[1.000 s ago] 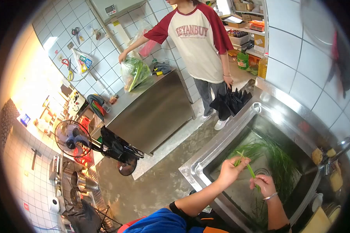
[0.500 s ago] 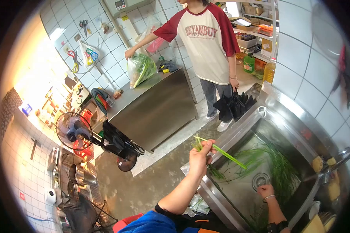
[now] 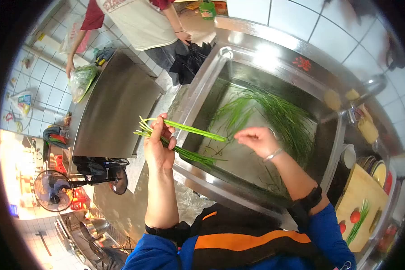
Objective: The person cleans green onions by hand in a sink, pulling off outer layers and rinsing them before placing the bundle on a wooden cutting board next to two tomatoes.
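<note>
My left hand (image 3: 159, 148) is closed around a small bunch of scallions (image 3: 195, 131) above the near left rim of the sink (image 3: 197, 180). Their pale ends stick out to the left; the green stalks point right, some higher and some lower. Just past the upper stalks' tips is my right hand (image 3: 259, 140), its thumb and fingers pinched together. Whether anything small is between those fingertips I cannot make out. Below, long thin green leaves (image 3: 289, 118) lie in the water along the far and right sides of the sink.
A cutting board (image 3: 362, 198) with tomatoes and green stalks lies to the right, near stacked dishes (image 3: 374, 168). Beyond the sink, a person (image 3: 135, 22) holds a black bundle (image 3: 191, 63) and touches a bag of vegetables (image 3: 82, 81) on a steel counter (image 3: 117, 99). A fan (image 3: 54, 191) stands left.
My view has turned down toward the sink. My right hand has risen from low over the basin to near the scallion tips. The left hand still holds the scallions.
</note>
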### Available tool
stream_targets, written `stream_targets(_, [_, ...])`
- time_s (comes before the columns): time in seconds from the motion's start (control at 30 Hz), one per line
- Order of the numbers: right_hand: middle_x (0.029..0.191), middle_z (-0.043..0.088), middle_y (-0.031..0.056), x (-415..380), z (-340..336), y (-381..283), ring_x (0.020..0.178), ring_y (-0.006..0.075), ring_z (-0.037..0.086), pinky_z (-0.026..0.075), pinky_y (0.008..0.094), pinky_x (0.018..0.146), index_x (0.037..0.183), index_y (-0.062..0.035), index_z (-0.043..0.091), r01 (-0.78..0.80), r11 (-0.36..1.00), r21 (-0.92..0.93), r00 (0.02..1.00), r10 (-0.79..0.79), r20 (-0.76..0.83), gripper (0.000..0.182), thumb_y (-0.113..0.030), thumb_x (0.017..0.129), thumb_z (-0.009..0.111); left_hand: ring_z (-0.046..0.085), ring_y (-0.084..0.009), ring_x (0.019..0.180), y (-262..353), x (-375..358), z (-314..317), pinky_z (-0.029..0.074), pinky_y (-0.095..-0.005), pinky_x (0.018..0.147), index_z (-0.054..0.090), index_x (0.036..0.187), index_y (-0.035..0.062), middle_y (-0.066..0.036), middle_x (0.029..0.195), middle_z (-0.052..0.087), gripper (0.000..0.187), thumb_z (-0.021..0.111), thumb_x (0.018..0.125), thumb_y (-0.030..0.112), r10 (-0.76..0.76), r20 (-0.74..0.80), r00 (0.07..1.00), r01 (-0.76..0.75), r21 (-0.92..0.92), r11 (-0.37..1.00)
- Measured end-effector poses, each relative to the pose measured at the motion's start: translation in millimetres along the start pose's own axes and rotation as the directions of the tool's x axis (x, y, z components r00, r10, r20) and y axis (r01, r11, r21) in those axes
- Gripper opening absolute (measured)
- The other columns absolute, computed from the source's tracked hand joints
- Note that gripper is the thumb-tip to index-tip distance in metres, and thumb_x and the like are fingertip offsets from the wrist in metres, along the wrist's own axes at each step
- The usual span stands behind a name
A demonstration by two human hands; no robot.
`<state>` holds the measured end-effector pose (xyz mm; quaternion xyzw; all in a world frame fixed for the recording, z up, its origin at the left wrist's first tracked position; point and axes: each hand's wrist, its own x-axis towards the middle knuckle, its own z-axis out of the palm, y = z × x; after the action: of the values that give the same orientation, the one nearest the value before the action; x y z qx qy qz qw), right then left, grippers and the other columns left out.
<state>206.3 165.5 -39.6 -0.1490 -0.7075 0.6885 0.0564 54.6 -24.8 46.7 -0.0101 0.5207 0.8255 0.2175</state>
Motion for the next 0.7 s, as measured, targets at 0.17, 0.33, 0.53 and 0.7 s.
stream_targets(0.17, [0.072,0.059,0.0051,2,3,-81,0.062,0.0087,0.054,0.044,0.0193,0.057,0.083,0.0017,0.059,-0.089,0.940,0.329,0.996,0.073,0.059,0.028,-0.025,0.077,0.056,0.044,-0.0048,0.059,-4,-4,15,0.025,-0.0154,0.037,0.053,0.091,0.0024,0.001,0.068,0.050,0.019,0.050,0.081,0.018,0.018,0.039,0.999,-0.020,0.047,0.999])
stream_targets(0.33, [0.069,0.059,0.0054,-1,4,-88,0.056,0.0081,0.054,0.043,0.0185,0.050,0.080,0.0000,0.059,-0.066,0.981,0.184,0.980,0.029,0.195,0.021,-0.020,0.078,0.054,0.044,-0.0047,0.058,-7,-4,21,0.024,-0.0157,0.037,0.053,0.090,0.0020,0.000,0.068,0.049,0.018,0.050,0.081,0.016,0.025,0.067,0.997,-0.032,0.095,0.995])
stream_targets(0.53, [0.069,0.059,0.0078,-1,4,-77,0.055,0.0097,0.056,0.044,0.0192,0.048,0.083,0.0022,0.057,-0.183,0.956,0.231,0.964,0.129,0.233,0.016,-0.013,0.078,0.053,0.045,-0.0040,0.058,-7,-3,15,0.024,-0.0153,0.037,0.050,0.093,0.0012,0.000,0.067,0.050,0.019,0.050,0.081,0.015,-0.011,0.120,0.993,-0.005,0.137,0.991])
stream_targets(0.7, [0.069,0.059,0.0080,0,8,-75,0.057,0.0105,0.056,0.045,0.0198,0.050,0.082,0.0027,0.055,-0.198,0.939,0.282,0.957,0.123,0.263,0.014,-0.010,0.078,0.052,0.044,-0.0038,0.055,-8,-2,13,0.024,-0.0150,0.037,0.050,0.093,0.0002,-0.001,0.065,0.051,0.019,0.051,0.081,0.015,0.029,0.156,0.987,-0.055,0.166,0.985])
